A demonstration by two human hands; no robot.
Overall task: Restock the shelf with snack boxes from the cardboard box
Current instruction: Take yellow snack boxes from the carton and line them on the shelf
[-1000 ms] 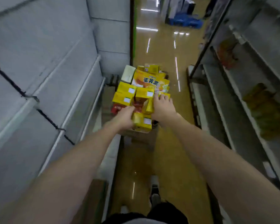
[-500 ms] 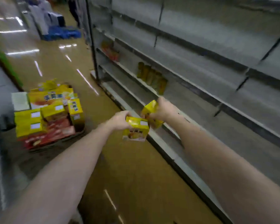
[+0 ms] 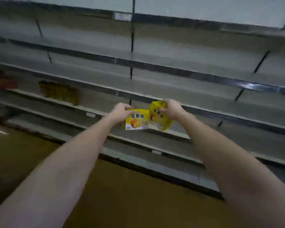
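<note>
Facing a long grey shelf unit (image 3: 155,89) whose tiers run across the whole view, the person stands on a brown glossy floor (image 3: 122,195) that meets the unit's base. On a tier far to the left of the hands sits a blurred row of yellow packs (image 3: 59,92), and further left of those something red (image 3: 3,83), too smeared to identify. Both bare forearms reach forward toward the unit's middle tiers. The left hand (image 3: 120,111) has its fingers curled over the top of an upright yellow snack box (image 3: 136,120), printed front toward the camera. The right hand (image 3: 171,109) grips a second yellow snack box (image 3: 160,117) from above, tilted, just beside the first.
</note>
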